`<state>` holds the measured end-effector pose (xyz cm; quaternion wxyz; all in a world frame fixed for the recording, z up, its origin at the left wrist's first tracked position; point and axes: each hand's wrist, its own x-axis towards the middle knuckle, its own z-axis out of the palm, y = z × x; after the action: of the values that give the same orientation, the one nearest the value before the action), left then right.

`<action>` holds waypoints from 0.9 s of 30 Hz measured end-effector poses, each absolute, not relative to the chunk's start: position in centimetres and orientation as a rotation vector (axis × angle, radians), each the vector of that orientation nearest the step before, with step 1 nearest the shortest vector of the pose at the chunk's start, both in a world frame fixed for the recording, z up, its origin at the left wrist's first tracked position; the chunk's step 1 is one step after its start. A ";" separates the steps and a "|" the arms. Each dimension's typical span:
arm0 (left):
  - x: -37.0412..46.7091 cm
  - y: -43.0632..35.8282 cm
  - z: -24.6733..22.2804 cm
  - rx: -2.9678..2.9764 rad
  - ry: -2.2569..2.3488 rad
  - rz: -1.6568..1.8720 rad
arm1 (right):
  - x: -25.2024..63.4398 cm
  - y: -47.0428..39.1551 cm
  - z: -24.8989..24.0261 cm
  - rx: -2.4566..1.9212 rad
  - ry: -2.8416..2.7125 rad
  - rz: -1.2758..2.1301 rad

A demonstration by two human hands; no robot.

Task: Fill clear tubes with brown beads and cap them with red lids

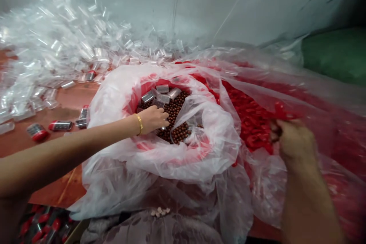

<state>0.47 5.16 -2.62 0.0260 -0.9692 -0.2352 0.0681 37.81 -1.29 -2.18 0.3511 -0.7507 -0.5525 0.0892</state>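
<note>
My left hand (154, 119), with a yellow band at the wrist, reaches into a basin lined with a white translucent plastic bag (114, 95). Its fingers are curled down around what looks like a clear plastic tube, mostly hidden, among small brown balls (177, 112). Several clear tubes (162, 89) lie on the balls just beyond the fingers. On the other side, my right hand (297, 141) is blurred and closed at the edge of a heap of red plastic caps (248, 114). A red cap (281, 111) shows at its fingertips.
A big pile of clear plastic tubes (71, 42) covers the back left of the reddish table (71, 99). Red-capped filled tubes (60, 125) lie left of the basin. More fill a box (42, 225) below. Clear plastic sheeting (323, 95) drapes over the caps; a green bulk (337, 53) stands beyond.
</note>
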 end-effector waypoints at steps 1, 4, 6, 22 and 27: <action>0.9 6.0 -3.4 -3.015 -0.642 0.242 | 36.2 -1.5 -1.4 -1.851 -1.351 0.265; 1.7 7.9 -4.7 -3.052 -0.579 0.359 | 31.1 -1.9 0.2 -1.462 -1.086 0.525; 2.0 8.1 -4.9 -3.056 -0.779 0.407 | 28.2 -2.0 0.7 -1.361 -1.092 0.615; 7.4 10.8 -6.8 -2.967 -2.129 0.079 | 22.8 1.6 -3.1 -1.139 -1.141 1.053; 7.9 11.3 -7.2 -3.196 -2.538 -0.688 | 23.0 1.5 -2.9 -1.111 -1.110 1.076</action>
<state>7.95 11.32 -7.17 -0.4784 -0.6781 -0.5385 -0.1460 23.04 1.54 -2.86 0.5800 -0.4755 -0.4750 0.4603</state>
